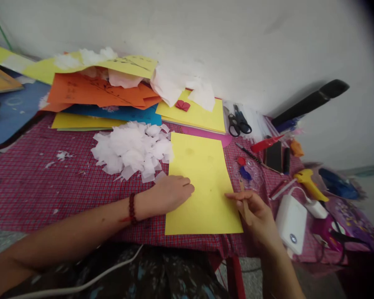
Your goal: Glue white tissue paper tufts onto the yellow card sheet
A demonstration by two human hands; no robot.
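Note:
A plain yellow sheet lies flat in front of me. My left hand rests on its left edge, palm down, fingers together and lying on the paper. A dark red bead bracelet circles that wrist. At the sheet's lower right edge, my right hand holds a thin tan wooden stick upright; its kind is unclear. The right index finger reaches over the paper. Just past the right hand, a clear dish holds a red blob and a blue blob.
White tissue pieces are heaped left of the sheet. Behind stand orange cards, blue card and yellow sheets with a red paper shape. Scissors, a yellow glue gun and a white power bank lie right.

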